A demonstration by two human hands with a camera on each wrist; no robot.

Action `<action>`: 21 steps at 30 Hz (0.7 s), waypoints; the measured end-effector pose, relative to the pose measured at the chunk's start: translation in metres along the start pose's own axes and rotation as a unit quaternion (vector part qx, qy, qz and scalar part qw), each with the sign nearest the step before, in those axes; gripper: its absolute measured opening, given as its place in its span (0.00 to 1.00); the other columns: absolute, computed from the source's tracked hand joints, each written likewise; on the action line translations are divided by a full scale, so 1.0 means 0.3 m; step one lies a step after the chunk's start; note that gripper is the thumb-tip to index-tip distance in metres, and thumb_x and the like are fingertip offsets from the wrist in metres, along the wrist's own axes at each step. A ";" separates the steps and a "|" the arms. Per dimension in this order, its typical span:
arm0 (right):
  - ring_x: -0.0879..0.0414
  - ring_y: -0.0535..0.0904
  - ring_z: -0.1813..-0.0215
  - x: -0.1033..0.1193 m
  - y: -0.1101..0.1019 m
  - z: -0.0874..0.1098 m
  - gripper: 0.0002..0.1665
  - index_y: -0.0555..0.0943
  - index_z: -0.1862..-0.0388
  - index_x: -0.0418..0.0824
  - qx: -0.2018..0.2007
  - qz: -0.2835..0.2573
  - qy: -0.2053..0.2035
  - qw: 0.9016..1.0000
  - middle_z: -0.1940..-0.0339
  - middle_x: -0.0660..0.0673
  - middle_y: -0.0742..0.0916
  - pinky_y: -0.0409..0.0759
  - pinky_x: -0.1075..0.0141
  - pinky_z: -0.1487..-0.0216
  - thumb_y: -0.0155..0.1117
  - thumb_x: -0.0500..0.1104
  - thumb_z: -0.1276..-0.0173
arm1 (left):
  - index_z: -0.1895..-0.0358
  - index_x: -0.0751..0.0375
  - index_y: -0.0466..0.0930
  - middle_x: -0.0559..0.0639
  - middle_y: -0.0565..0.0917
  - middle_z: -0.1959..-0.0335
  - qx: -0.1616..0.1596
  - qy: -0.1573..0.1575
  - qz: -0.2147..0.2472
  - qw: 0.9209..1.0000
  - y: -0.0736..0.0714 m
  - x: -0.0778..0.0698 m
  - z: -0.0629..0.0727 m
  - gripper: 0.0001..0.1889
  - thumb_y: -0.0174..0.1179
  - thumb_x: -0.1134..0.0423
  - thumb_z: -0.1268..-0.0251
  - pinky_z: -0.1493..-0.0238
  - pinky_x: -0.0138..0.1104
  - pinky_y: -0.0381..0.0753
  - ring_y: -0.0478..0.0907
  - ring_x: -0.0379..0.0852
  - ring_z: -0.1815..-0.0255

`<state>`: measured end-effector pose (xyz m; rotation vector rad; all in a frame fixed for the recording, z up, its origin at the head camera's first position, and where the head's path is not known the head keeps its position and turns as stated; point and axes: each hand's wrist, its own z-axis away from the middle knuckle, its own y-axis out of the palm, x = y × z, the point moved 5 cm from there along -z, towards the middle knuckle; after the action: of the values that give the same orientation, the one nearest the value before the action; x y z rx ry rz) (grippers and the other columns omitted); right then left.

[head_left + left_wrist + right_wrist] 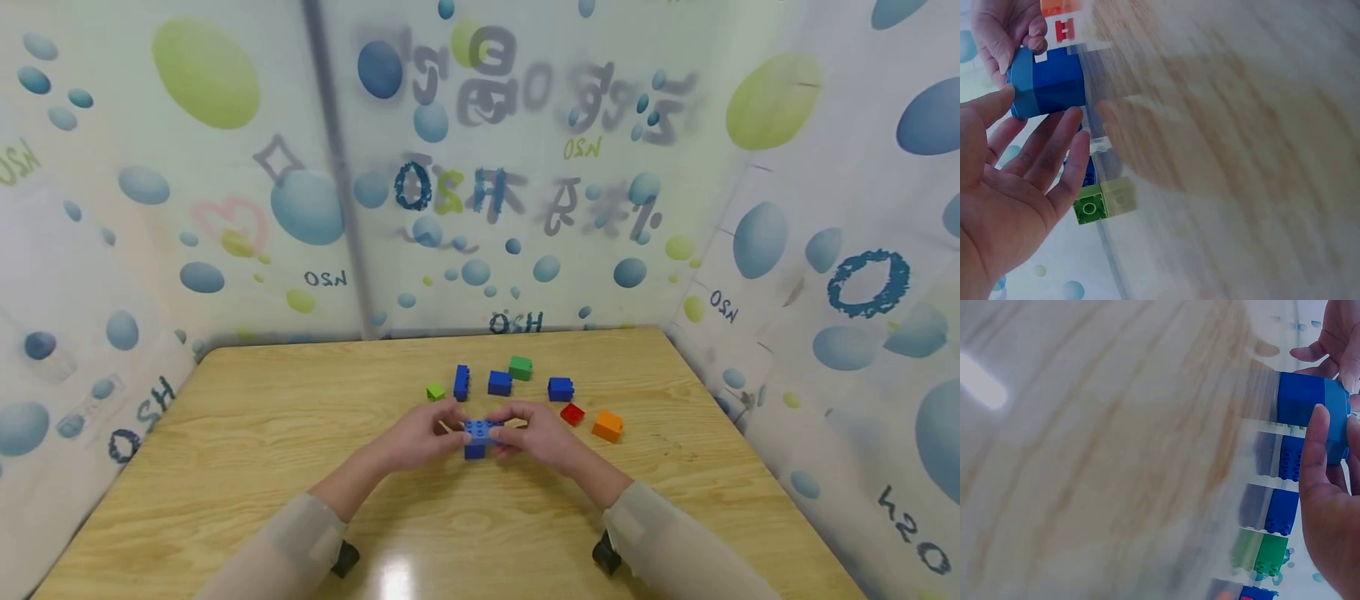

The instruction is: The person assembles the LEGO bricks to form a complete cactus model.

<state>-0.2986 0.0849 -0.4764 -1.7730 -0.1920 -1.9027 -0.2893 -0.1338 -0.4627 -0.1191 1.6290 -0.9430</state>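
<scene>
At the middle of the table, a lighter blue toy brick (477, 428) sits on top of a dark blue brick (474, 452), studs facing up. My left hand (422, 437) pinches the lighter brick from the left, its thumb on the near side. From the right, my right hand (546, 433) grips the same brick between thumb and fingers. In the left wrist view the dark blue brick (1060, 81) rests on the table beneath the lighter one. The right wrist view has the lighter brick (1336, 422) overhanging the dark one toward my right hand.
Beyond the hands lie a lime brick (436, 392), a long blue brick (461, 382), two more blue bricks (499, 383) and a green brick (520, 367). A red brick (572, 414) and an orange brick (607, 426) lie to the right on the wooden table (262, 417). Patterned curtains surround it.
</scene>
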 end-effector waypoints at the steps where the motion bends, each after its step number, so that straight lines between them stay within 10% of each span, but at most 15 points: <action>1: 0.47 0.94 0.55 0.000 -0.001 -0.001 0.14 0.88 0.40 0.38 0.000 0.000 0.001 1.000 0.44 0.41 0.91 0.95 0.59 0.50 0.71 0.40 0.20 | 0.43 0.56 0.82 0.56 0.90 0.45 0.001 0.003 0.002 1.000 0.000 0.003 0.001 0.13 0.66 0.53 0.18 0.49 0.44 0.92 0.88 0.49 0.49; 12: 0.48 0.94 0.56 0.010 -0.003 -0.002 0.17 0.88 0.37 0.37 0.008 0.007 0.008 1.000 0.46 0.41 0.92 0.95 0.56 0.50 0.71 0.41 0.20 | 0.37 0.61 0.84 0.54 0.89 0.43 -0.124 -0.055 0.012 0.991 -0.107 0.081 0.015 0.17 0.64 0.55 0.17 0.52 0.39 0.89 0.87 0.48 0.50; 21: 0.47 0.94 0.55 0.013 -0.005 0.003 0.17 0.87 0.36 0.36 0.014 -0.001 0.011 1.000 0.46 0.39 0.92 0.95 0.55 0.48 0.71 0.40 0.20 | 0.33 0.62 0.82 0.61 0.84 0.37 -0.148 -0.094 0.001 0.984 -0.165 0.142 -0.035 0.20 0.69 0.58 0.22 0.48 0.43 0.91 0.86 0.54 0.45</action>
<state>-0.2985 0.0854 -0.4723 -1.7322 -0.2122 -1.9113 -0.3314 -0.1849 -0.4652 -0.3982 1.5827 -0.6603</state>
